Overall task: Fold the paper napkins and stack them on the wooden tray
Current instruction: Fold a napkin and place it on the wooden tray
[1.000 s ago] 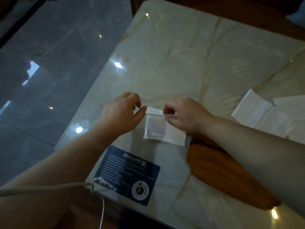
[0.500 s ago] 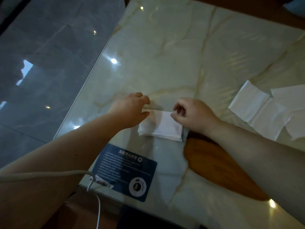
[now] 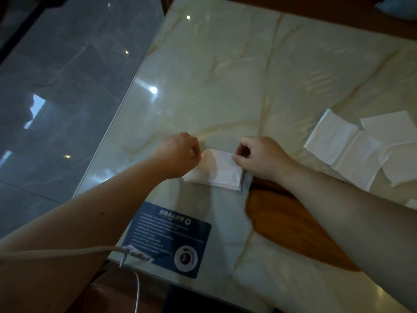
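**Fingers pinching a folded napkin beside the tray**

Fingers of my right hand (image 3: 262, 158) are pinched together on the far right corner of the folded napkin (image 3: 217, 171); my left hand (image 3: 180, 154) is curled at its far left corner, though whether those fingertips actually grip the paper I cannot tell. Relative to the wooden tray (image 3: 291, 224), the napkin lies on the marble table (image 3: 225, 75) just beyond and left of the tray's far end, its long axis running left to right. My right hand is the nearer to the tray, so I judge it the likelier carrier. Unfolded napkins (image 3: 352, 152) lie beyond and right of the tray.
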A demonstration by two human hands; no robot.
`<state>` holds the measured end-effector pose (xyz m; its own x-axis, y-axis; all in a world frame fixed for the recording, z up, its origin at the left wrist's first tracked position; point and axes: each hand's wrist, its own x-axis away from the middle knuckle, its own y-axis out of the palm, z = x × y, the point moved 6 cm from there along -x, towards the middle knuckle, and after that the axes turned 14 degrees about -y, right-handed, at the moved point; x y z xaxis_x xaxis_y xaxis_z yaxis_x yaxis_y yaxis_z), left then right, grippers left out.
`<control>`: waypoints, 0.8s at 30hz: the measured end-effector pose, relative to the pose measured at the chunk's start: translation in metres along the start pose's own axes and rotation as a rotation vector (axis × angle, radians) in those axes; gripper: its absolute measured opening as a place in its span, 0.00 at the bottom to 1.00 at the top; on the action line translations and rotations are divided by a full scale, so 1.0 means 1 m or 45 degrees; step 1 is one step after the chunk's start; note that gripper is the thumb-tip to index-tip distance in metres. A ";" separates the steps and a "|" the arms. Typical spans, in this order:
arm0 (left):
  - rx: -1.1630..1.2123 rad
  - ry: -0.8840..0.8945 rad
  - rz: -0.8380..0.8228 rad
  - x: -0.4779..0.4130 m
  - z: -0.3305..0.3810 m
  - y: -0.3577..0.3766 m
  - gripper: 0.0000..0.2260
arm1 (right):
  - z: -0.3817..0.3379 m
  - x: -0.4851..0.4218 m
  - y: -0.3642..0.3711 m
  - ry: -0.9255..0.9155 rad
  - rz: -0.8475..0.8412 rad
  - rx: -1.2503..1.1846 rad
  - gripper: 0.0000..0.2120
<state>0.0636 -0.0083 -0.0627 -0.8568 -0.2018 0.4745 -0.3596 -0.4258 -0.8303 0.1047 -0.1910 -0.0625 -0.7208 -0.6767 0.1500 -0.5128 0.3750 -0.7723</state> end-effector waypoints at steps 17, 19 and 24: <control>0.673 -0.102 -0.317 0.042 0.131 0.036 0.04 | 0.081 0.156 -0.066 0.338 0.545 -0.609 0.05; 0.620 -0.072 -0.359 0.044 0.147 0.050 0.04 | 0.092 0.176 -0.064 0.380 0.561 -0.625 0.05; 0.525 -0.043 -0.462 0.050 0.176 0.086 0.03 | 0.112 0.214 -0.056 0.454 0.568 -0.638 0.05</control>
<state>0.0551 -0.2100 -0.0590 -0.6901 -0.0030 0.7238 -0.4493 -0.7822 -0.4316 0.0317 -0.4276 -0.0566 -0.9730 -0.1792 0.1454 -0.2262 0.8657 -0.4466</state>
